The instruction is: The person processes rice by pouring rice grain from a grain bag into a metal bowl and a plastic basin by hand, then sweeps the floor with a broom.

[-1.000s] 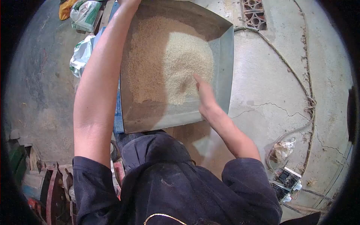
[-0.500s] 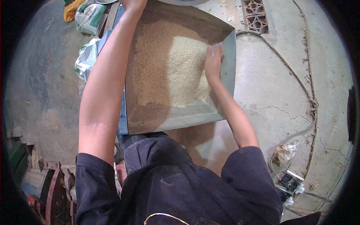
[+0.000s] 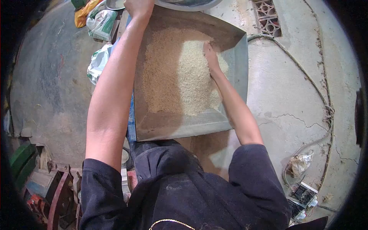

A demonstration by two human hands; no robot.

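Right hand [image 3: 211, 57] slid inward, flat on grain [image 3: 180, 73] (granular), left hand [image 3: 138, 7] grip clenched on metal tray [image 3: 237, 69]

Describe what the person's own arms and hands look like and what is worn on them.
Both arms are bare from the upper arm down, ending in short dark navy sleeves of a loose, dusty top. The left hand and right hand are ungloved; no rings, watch or bracelets show. A thin gold-coloured chain shows at the frame's bottom edge.

Soft, even daylight — fisheye bending with black vignetted corners — mild blur, faint shadows, no glare.
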